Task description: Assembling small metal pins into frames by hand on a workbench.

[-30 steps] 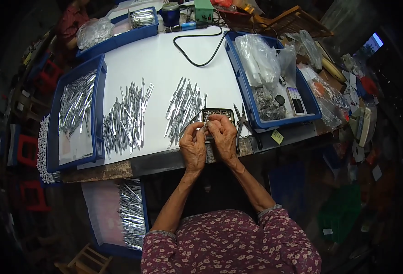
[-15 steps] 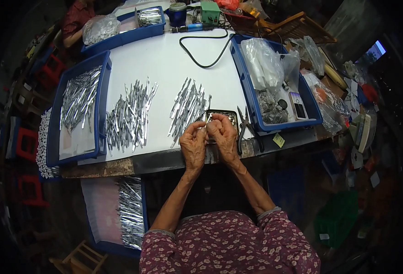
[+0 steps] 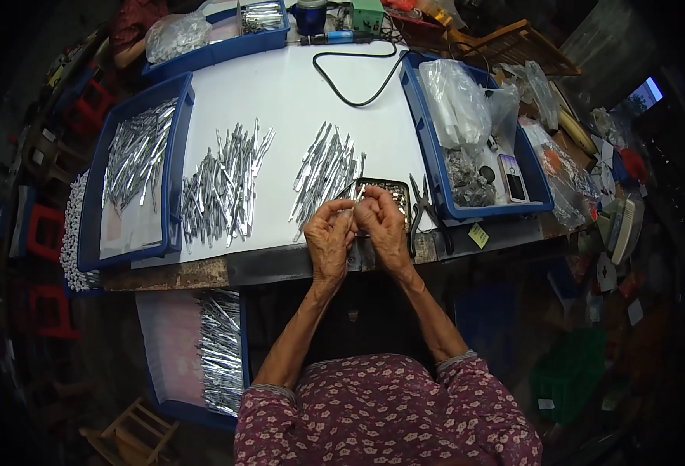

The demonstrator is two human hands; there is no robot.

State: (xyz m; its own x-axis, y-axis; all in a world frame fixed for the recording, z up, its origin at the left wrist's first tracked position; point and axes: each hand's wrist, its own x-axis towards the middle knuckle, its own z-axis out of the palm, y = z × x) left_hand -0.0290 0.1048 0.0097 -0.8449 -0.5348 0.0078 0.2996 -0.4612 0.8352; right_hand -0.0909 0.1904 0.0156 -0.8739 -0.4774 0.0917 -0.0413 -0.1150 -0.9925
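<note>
Both hands meet at the table's [image 3: 296, 93] near edge. The left hand [image 3: 329, 237] and right hand [image 3: 383, 225] are curled, fingertips pinching one small metal piece [image 3: 353, 211] between them, held just above a dark tin [image 3: 393, 194] of small parts. A pile of metal strips [image 3: 328, 172] lies just left of the tin; pliers [image 3: 420, 206] lie to its right, beside a blue tray [image 3: 435, 167].

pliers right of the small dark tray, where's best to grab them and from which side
Probably by the two dark handles, from the near table edge. The pliers lie flat between the small dark tray and the blue bin, jaws pointing away, handles splayed toward the person. The right hand is closest.
</note>
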